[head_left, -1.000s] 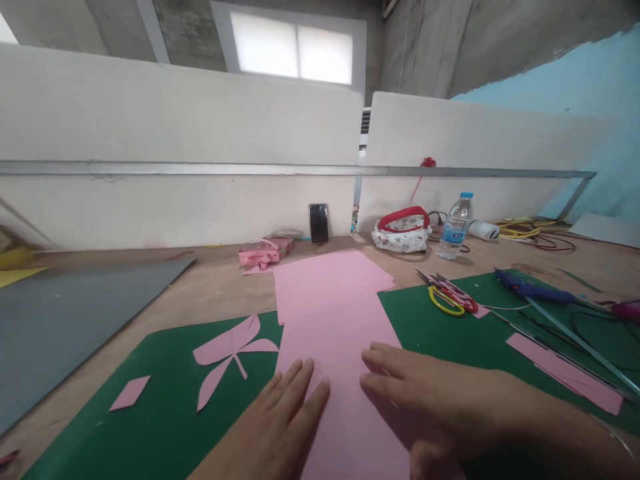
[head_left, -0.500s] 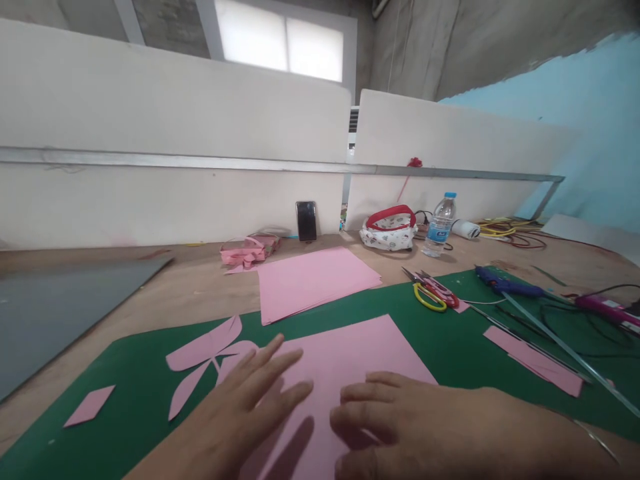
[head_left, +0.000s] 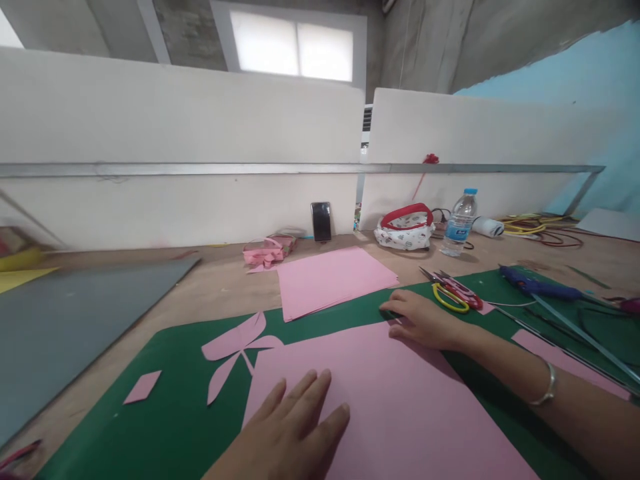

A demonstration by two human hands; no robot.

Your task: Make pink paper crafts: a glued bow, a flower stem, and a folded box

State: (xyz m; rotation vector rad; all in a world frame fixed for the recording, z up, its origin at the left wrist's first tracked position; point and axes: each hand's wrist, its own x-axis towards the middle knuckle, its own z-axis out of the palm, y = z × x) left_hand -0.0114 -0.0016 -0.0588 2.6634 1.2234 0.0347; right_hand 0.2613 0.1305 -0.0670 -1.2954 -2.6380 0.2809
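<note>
I can't see the near edge of the large, flat pink paper sheet [head_left: 395, 400]; it runs out of view at the bottom, lying over a smooth green mat [head_left: 183, 357]. The left hand [head_left: 287, 427], cut off at the wrist, is open on the sheet, palm down, fingers spread. The right hand [head_left: 423, 319] has its fingers bent at the far right corner, covering it, so I can't tell whether they pinch the paper or just touch it. A magenta object [head_left: 629, 305] is cut off at the right edge, too little for me to identify.

Left of the sheet I count three curved pink paper petals [head_left: 235, 339], one thin strip [head_left: 247, 363] and one pink paper diamond [head_left: 143, 387]. Beyond lies a stack of pink paper [head_left: 335, 280], its layers too tight to count. Two metal-bladed scissors, one yellow-handled [head_left: 453, 308], one red-handled [head_left: 463, 292], lie near one blue plastic glue gun [head_left: 545, 288].
</note>
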